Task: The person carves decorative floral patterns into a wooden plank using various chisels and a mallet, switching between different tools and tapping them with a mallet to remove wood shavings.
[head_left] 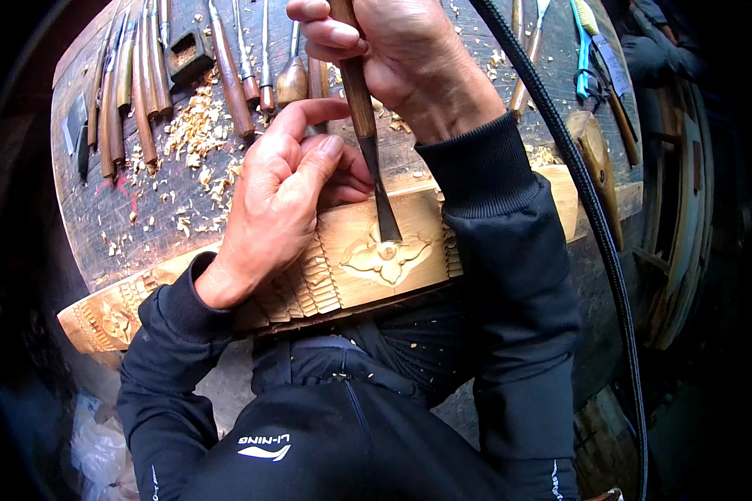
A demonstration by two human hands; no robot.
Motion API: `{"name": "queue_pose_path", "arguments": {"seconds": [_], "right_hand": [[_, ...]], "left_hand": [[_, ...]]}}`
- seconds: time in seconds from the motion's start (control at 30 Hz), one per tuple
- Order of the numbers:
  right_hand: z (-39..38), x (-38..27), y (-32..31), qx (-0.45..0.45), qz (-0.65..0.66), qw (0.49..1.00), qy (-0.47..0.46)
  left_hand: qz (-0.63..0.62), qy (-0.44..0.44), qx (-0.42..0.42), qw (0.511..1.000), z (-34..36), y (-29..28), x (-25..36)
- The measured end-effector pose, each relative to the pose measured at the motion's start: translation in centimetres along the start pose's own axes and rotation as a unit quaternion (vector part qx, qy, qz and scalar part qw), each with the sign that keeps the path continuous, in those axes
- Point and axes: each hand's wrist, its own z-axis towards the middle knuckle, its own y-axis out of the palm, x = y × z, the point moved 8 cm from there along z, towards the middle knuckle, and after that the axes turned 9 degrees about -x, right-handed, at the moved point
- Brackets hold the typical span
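My right hand (401,58) is closed around the wooden handle of a carving chisel (362,100), which points down. Its dark flared blade meets the carved wooden board (426,225) beside the round centre of a four-petalled flower relief (388,253). My left hand (284,184) rests over the board left of the blade. Its thumb and index finger are spread apart, and the fingertips reach up to the chisel's shank without wrapping round it. Ridged patterns flank the flower, partly covered by my left hand and right sleeve.
Several wooden-handled carving tools (146,92) lie along the worktable's far left, near a dark square block (188,57) and scattered wood shavings (199,129). A wooden mallet-like piece (593,163) lies right. A black braided cable (589,192) crosses the right side. A brush (587,18) lies far right.
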Motion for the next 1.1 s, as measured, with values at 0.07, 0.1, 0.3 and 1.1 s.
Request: {"name": "queue_pose_path", "arguments": {"seconds": [0.07, 0.1, 0.3, 1.1], "right_hand": [[0.5, -0.2, 0.6, -0.016, -0.024, 1.000, 0.007], [1.1, 0.1, 1.3, -0.032, -0.027, 0.999, 0.012], [-5.3, -8.2, -3.5, -0.073, 0.081, 0.994, 0.030], [-13.7, -13.4, -11.2, 0.280, -0.291, 0.909, -0.099]], "left_hand": [[-0.009, -0.007, -0.003, 1.000, 0.0, 0.1, 0.0], [-0.008, -0.011, 0.007, 1.000, -0.5, -0.3, 0.3], [-0.016, 0.012, 0.036, 0.999, -0.3, -0.4, 1.3], [0.488, 0.220, 0.027, 0.844, -3.8, 3.5, 6.6]]}}
